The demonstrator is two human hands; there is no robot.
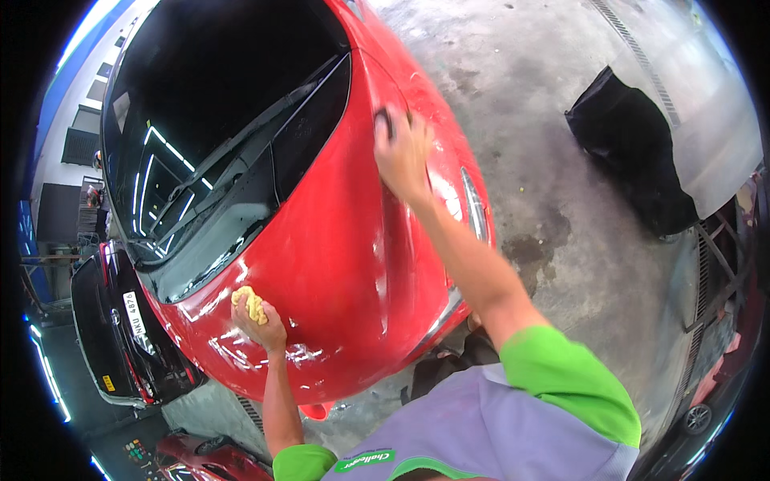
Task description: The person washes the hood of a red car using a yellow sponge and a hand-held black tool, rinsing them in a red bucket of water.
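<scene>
A glossy red car hood (337, 252) spreads out in front of me. My left hand (264, 327) rests on its lower left part, with a crumpled yellow cloth (250, 305) bunched in the fingers. Farther up, near the side edge of the hood, my right hand (402, 153) grips a small dark block or pad (384, 122). This hand is slightly blurred, and its fingers hide most of the pad. Bright light reflections streak the paint around both hands.
The black windshield (228, 72) with its wipers rises beyond the hood. On the right, a black sheet-like covering (637, 150) lies on the concrete floor (511, 78). A black car (120, 324) stands at left, and a dark red car (210, 457) is at lower left.
</scene>
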